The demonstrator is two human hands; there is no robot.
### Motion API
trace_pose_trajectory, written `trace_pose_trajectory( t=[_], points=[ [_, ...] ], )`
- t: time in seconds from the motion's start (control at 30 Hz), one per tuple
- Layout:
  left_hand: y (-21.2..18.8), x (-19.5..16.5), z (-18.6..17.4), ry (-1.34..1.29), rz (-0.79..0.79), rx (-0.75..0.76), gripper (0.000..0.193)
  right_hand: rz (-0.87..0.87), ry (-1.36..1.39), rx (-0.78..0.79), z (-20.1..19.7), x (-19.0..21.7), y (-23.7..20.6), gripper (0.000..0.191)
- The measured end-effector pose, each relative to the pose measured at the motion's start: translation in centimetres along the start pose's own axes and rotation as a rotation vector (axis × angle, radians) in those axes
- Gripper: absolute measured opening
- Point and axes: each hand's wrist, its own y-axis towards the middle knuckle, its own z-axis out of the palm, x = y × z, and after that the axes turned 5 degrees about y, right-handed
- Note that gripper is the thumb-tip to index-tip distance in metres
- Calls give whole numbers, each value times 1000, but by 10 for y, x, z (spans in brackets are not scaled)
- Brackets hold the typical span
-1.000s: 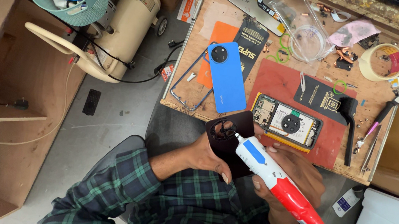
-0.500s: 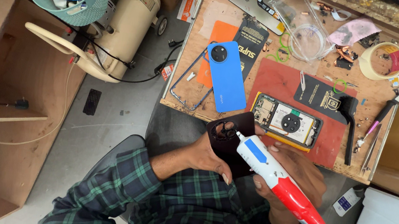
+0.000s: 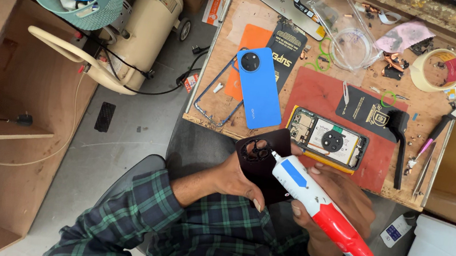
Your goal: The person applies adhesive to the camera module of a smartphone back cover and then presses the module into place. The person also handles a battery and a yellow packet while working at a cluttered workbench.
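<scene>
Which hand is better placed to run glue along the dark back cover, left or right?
Right, probably. The right hand grips the glue tube, its nozzle tip at the edge of the dark back cover. The left hand is occupied holding that cover from its left side.

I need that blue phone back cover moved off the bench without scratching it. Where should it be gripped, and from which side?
Probably by its two long edges, coming from above. The blue back cover lies flat on the wooden bench, slightly tilted, so only its thin edges offer a pinch. Grip mid-length, below the round camera ring near its top, and keep clear of the thin frame lying at its left.
</scene>
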Motion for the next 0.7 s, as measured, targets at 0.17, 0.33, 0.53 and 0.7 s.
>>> trace_pose_trajectory(
  t=[0.17, 0.33, 0.53, 0.7],
  points=[
    [-1, 3, -1, -87, -36, 16, 105, 168, 253, -64, -9, -3, -36, 61],
    [0, 3, 2, -398, -117, 12, 101, 285, 669, -585, 5, -51, -76, 77],
    [1, -1, 5, -484, -110, 7, 107, 522, 1181, -464, -14, -64, -91, 81],
    [1, 2, 4, -533, -161, 8, 110, 405, 760, -494, -2, -53, -69, 81]
  ],
)
